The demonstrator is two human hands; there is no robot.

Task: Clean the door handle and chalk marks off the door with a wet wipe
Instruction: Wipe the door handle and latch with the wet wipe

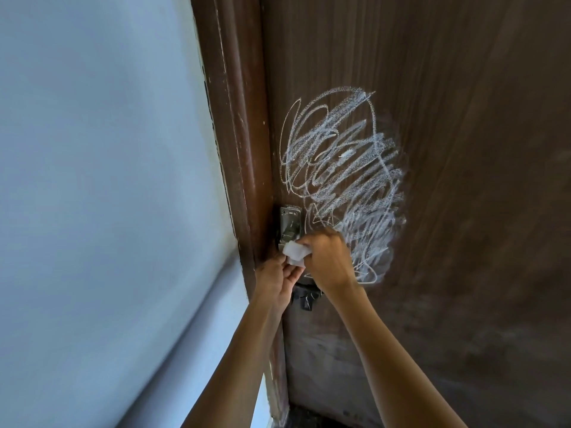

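Both hands, right hand (327, 261) and left hand (278, 278), pinch the wet wipe (293, 253) against the door handle (290, 225) to scrub it; chalk marks (343, 180) above remain.

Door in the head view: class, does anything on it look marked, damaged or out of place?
Yes. A big white chalk scribble covers the brown door above and right of the metal handle plate. It clearly doesn't belong there.

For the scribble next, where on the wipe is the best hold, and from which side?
Probably the bunched part the right hand already pinches. The wipe is crumpled, its loose end toward the lock plate. Hold it from the right, since the chalk marks lie up and right. The left hand only touches its lower edge.
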